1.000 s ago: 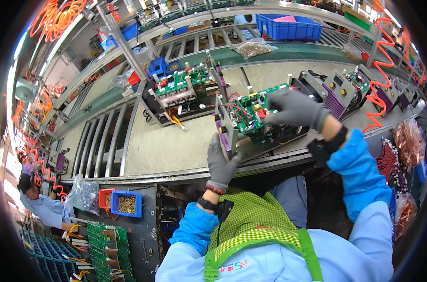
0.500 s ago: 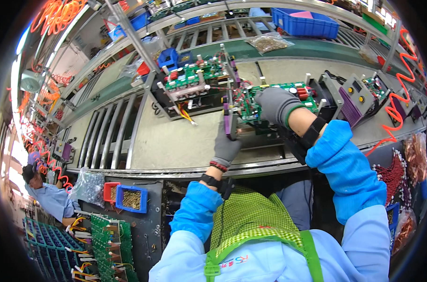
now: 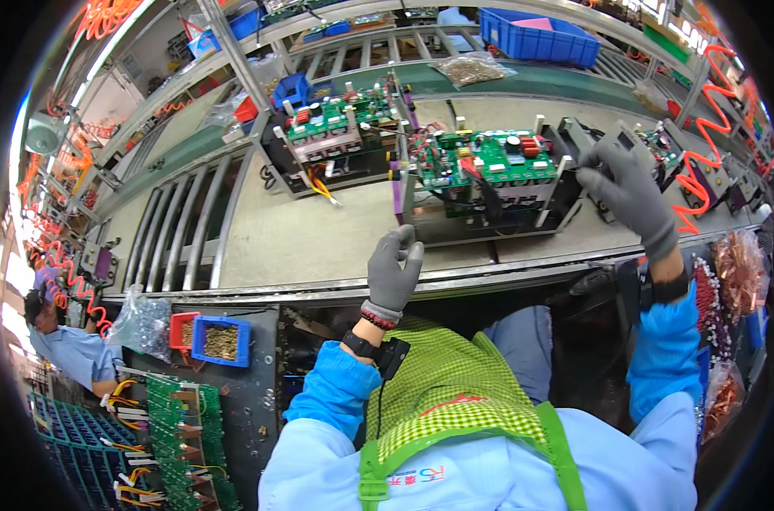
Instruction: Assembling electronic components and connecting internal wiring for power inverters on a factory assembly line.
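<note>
Closest in, the person's blue sleeves and green checked apron fill the lower edge, and below the bench on the left sits a small blue tray [image 3: 220, 341] of tiny parts beside a red one [image 3: 182, 329]. The left hand [image 3: 393, 271], in a grey glove, is raised over the front edge of the belt [image 3: 302, 238], fingers loosely curled and holding nothing, just short of the near corner of the frame. The right hand [image 3: 632, 194], also gloved, is spread with its fingers apart, touching the right end of the black frame [image 3: 489, 217] that carries a green circuit board [image 3: 489, 160]. That frame stands on the belt straight ahead. Behind it to the left stands a second frame with its own board [image 3: 331, 123], and farther back a blue crate [image 3: 536, 38] rests on the shelf.
</note>
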Demonstrator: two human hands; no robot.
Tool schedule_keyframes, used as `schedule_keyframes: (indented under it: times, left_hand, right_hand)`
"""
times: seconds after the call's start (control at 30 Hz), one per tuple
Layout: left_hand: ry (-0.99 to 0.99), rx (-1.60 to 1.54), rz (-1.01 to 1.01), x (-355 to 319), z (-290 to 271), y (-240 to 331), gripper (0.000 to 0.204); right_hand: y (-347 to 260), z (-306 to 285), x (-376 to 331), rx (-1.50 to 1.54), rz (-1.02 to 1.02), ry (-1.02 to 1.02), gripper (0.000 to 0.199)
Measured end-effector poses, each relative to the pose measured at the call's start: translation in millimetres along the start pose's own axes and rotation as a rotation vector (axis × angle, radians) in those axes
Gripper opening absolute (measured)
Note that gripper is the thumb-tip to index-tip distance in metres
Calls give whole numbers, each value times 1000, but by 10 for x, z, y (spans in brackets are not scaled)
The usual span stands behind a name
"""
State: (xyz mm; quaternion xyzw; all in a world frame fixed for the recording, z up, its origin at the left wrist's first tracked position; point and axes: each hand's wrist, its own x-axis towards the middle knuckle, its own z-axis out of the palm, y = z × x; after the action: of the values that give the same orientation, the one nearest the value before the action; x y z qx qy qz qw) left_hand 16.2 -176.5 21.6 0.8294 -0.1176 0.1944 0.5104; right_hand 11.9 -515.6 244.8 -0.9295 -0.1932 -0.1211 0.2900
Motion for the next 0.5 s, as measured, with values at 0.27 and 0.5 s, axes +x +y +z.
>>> schedule_keyframes:
  times: [0.27,0.5]
  left_hand:
    - [-123,-739,-524,617,616,468,33]
    - [-55,-713,-544,598,887,158,31]
  right_hand:
    - [690,448,-1356,36,203,-246,28]
    - [1068,454,-2129,-31,299,-261,24]
